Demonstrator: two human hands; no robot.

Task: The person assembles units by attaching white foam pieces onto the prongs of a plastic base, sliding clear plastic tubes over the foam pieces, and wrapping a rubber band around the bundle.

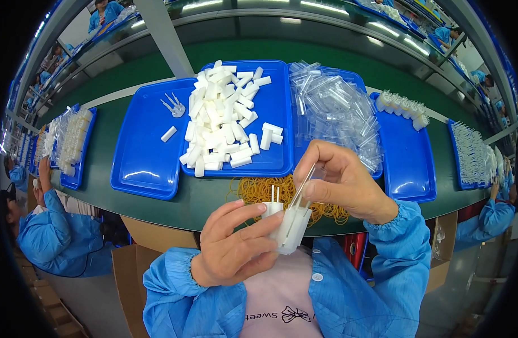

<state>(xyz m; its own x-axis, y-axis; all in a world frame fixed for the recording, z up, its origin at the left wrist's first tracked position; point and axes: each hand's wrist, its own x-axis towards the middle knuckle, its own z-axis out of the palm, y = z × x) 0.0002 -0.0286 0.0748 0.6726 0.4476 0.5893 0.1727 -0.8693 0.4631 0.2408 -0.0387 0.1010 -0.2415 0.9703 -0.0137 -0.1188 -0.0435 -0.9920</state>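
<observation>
My left hand [232, 243] is closed around a small bundle of white plastic parts [291, 226], partly wrapped in clear plastic, in front of my chest. Two thin white prongs stand up from the bundle's left side. My right hand [349, 183] pinches a clear plastic sleeve [301, 193] between thumb and fingers. The sleeve is tilted, and its lower end reaches the top of the bundle; whether it sits inside cannot be made out. Just beyond both hands, a heap of yellow rubber bands [253, 190] lies on the green table.
A blue tray [281, 163] holds piled white blocks. Right of it, clear sleeves [338, 112] fill another tray. The left tray [140, 163] holds a pronged white part and one block. White assemblies [402, 107] line the far-right tray. Co-workers [61, 225] sit at both sides.
</observation>
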